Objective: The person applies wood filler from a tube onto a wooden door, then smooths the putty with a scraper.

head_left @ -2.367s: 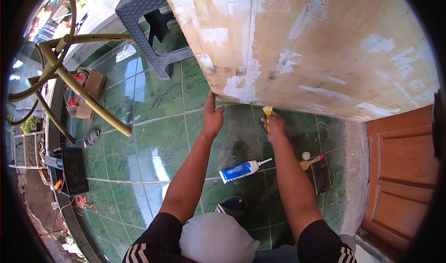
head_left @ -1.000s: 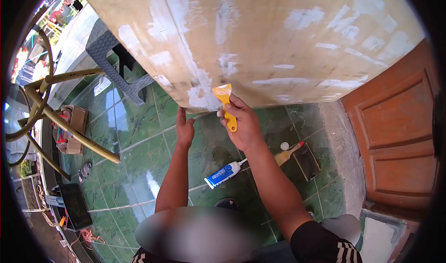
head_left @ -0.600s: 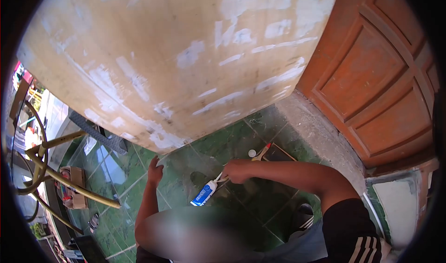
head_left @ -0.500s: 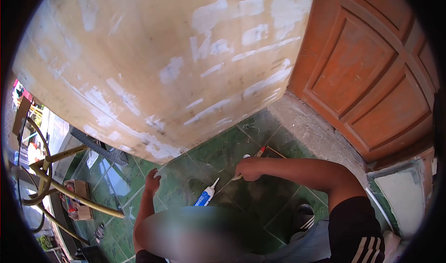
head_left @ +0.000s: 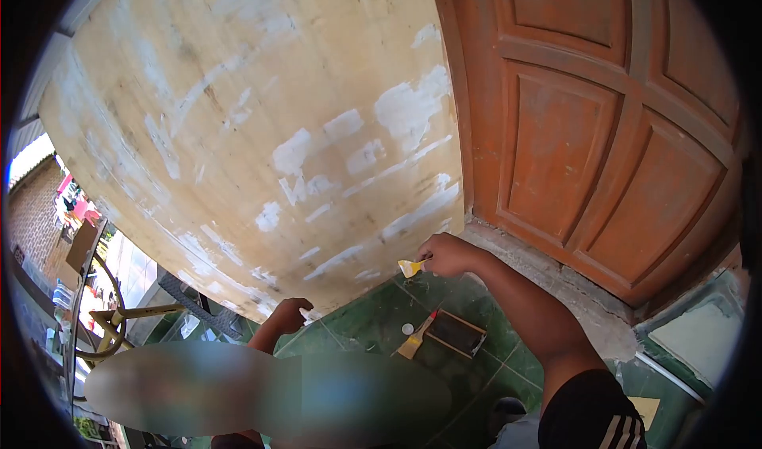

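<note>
My right hand (head_left: 448, 255) grips a small yellow putty knife (head_left: 410, 268) with whitish paste on its blade, held out in front of the lower right part of a pale wooden panel (head_left: 238, 132). White filler patches cover much of that panel. Near its bottom edge is my left hand (head_left: 290, 316), fingers curled, with a small white bit at the fingertips that I cannot make out. Below the right hand, on green floor tiles, lie a yellow-and-red scraper or brush (head_left: 414, 343), a round white cap (head_left: 407, 329) and a dark rectangular piece with a wooden edge (head_left: 456, 334).
An orange-brown panelled door (head_left: 559, 147) stands at the right, above a rough concrete sill (head_left: 548, 282). Yellow metal tubing (head_left: 119, 318) rises at the left. A white-faced board (head_left: 694, 342) sits at the lower right. A blurred patch covers the lower left.
My right hand has risen from floor level towards the panel with the putty knife. The view has tilted up and shifted right. The blue-and-white tube is no longer visible.
</note>
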A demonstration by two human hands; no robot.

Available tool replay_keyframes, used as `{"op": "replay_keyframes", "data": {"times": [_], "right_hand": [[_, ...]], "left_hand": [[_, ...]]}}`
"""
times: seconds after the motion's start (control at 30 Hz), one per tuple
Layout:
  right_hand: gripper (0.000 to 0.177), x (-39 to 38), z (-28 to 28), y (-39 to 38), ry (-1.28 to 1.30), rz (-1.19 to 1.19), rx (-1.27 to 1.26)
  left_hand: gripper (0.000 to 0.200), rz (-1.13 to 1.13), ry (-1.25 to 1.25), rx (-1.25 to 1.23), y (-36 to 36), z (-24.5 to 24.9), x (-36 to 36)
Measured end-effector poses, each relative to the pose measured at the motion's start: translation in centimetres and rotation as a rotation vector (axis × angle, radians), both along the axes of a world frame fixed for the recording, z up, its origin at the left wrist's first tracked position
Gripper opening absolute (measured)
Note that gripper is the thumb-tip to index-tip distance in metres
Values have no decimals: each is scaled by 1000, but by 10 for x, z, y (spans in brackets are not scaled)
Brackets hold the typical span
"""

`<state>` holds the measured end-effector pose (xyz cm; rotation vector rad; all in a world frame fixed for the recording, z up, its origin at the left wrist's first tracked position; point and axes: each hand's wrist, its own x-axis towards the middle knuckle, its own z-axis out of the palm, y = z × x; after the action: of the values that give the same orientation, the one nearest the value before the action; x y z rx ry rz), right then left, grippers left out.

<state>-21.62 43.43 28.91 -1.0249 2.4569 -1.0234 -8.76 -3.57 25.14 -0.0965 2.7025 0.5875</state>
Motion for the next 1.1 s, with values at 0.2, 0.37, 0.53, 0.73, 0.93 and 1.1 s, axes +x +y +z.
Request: {"op": "replay_keyframes", "data": {"times": [0.2, 0.37, 0.53, 0.73, 0.93, 1.1], "right_hand": [[33, -2, 28, 32, -210, -96, -171], [32, -12, 23, 69, -187, -91, -274], [28, -19, 21, 99, -123, -178, -465], [25, -32, 19, 121, -56, -409, -650], [30, -45, 16, 121, -157, -584, -1035], [34, -52, 24, 123, -375, -618, -1436]], "left_hand": [[39, -295, 240, -203, 92, 25, -13], [26, -474, -32, -361, 208, 24, 20], [47, -520, 37, -122, 200, -60, 43], [52, -317, 16, -235, 137, -63, 34], [52, -154, -132, -445, 48, -63, 59], [53, -14, -343, -572, 2, -59, 87]]}}
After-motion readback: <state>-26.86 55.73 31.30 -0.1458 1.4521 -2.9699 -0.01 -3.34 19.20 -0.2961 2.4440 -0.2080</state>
